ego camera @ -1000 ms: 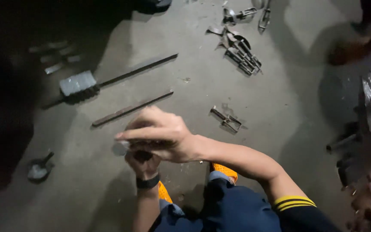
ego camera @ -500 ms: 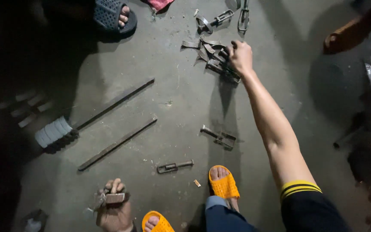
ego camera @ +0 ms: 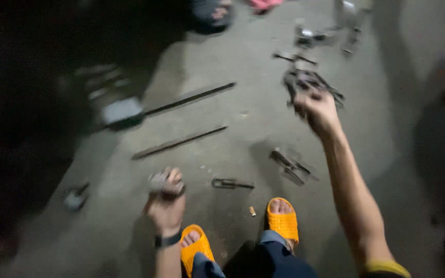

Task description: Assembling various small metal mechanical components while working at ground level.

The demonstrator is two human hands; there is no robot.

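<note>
The person sits low over a concrete floor (ego camera: 243, 149), both feet in orange sandals (ego camera: 283, 222). The right hand (ego camera: 318, 110) is stretched far forward to a pile of dark metal parts (ego camera: 310, 82); its fingers curl down onto the near edge of the pile, but motion blur hides whether they have closed on a piece, so I cannot tell. The left hand (ego camera: 166, 198) is held near the left foot with its fingers wrapped shut around a small grey metal piece (ego camera: 159, 181), which sticks out above the knuckles.

On the floor between the hands lie a small clasp-like part (ego camera: 232, 183), a bent metal bracket (ego camera: 290, 166) and 2 long flat bars (ego camera: 180, 142), the farther one ending by a grey block (ego camera: 122, 110). Another small part (ego camera: 74, 196) lies at the dim left edge.

The risks I see come from the reach and the poor light. The pile is tangled, so pulling 1 piece could drag others along or scatter them, and sharp edges could nick the fingers. The small piece in the left hand is held with little of it inside the grip; if attention goes to the far hand it may slip and roll into shadow. Loose parts lie just beside the sandals, easy to tread on.
</note>
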